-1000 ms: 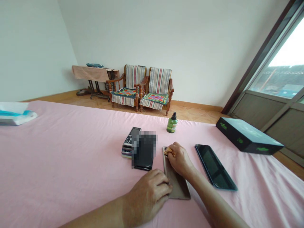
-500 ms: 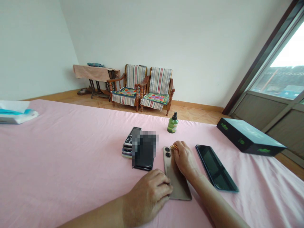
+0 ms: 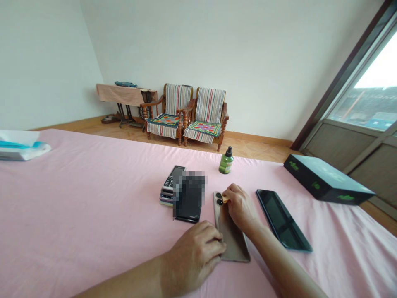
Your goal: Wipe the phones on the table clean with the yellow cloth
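Note:
A gold smartphone (image 3: 234,242) lies back up on the pink sheet, its two round camera lenses at the far end. My left hand (image 3: 197,252) is closed against the phone's near left edge, with curled fingertips holding it there. Between the pinched fingers of my right hand (image 3: 239,205) is a small yellowish cloth (image 3: 225,199), pressed on the phone's back beside the lenses. To the left sits a stack of phones: a keypad phone (image 3: 170,182) on one part and a black phone (image 3: 189,203), partly pixelated, in front.
A dark tablet-like device (image 3: 282,219) lies right of my right arm. Beyond the phones stands a green spray bottle (image 3: 226,161). A black box (image 3: 328,180) is at the far right, and a white-and-blue tissue pack (image 3: 25,151) at the far left. Two wooden chairs (image 3: 204,111) stand behind the bed.
My right hand has shifted slightly toward the left and nearer, bringing the cloth closer to the lower lens. My left hand and the phone have stayed put.

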Demonstrator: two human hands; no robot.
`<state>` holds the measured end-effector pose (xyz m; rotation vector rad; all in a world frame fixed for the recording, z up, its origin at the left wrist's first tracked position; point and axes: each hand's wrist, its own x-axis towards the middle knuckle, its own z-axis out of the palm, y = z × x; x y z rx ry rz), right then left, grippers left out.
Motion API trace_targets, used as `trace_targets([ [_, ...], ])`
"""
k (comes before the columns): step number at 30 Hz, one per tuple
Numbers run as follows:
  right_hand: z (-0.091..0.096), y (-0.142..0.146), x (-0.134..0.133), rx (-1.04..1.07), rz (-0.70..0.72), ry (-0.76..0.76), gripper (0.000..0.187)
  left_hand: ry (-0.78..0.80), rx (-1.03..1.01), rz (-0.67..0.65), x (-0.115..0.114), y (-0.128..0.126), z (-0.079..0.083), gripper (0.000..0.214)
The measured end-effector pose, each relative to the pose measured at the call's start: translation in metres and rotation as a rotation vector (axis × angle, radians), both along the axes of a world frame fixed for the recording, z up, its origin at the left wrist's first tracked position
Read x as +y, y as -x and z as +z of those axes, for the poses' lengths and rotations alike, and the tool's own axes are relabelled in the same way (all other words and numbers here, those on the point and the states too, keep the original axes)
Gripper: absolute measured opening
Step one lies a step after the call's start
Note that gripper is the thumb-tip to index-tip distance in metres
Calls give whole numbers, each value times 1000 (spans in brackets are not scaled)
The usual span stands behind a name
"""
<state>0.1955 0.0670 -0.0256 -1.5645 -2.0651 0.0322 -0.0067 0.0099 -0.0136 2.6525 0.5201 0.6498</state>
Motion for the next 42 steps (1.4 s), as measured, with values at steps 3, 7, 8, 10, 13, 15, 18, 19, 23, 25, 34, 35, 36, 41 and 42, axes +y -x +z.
trace_targets([
  [3, 4, 0, -4, -5, 11, 13, 31, 2, -18, 0, 1, 0, 0, 18],
  [7, 7, 1, -8, 32, 28, 32, 29, 4, -27, 7, 0, -1, -1, 18],
  [8, 7, 1, -8, 52, 32, 39, 29, 7, -29, 10, 0, -1, -1, 19],
  [10, 5, 0, -7, 103, 25, 53, 27, 9, -33, 11, 0, -1, -1, 19],
  [13, 0, -2, -2, 175, -44, 61, 18, 0, -35, 2, 1, 0, -1, 19],
  [15, -3, -2, 1, 194, -100, 49, 13, -4, -33, -4, 1, 0, -2, 19],
  [18, -7, -1, 3, 194, -153, 20, 17, -4, -24, -5, 1, 0, -2, 19],
  [19, -8, 0, 2, 194, -167, 10, 16, -4, -23, -6, 1, 0, -2, 19],
  [23, -7, 1, -1, 195, -213, -28, 46, -1, -30, -10, 1, 0, -2, 19],
  [25, -6, -1, -2, 182, -213, -44, 48, -1, -35, -12, 1, 0, -2, 19],
  [34, -9, -6, 0, 112, -18, -19, 20, 4, -17, 2, 0, 2, -1, 21],
  [35, -10, -5, 0, 110, -21, -16, 17, 3, -13, 1, 0, 2, -1, 21],
  [36, -10, -5, 0, 108, -24, -13, 18, 0, -10, -1, 0, 2, -1, 20],
  [41, -7, -5, -2, 105, -5, 11, 18, -7, -15, -2, 0, 2, -1, 20],
  [42, -5, -6, -3, 103, 5, 22, 14, -5, -14, -1, 0, 2, -1, 21],
])
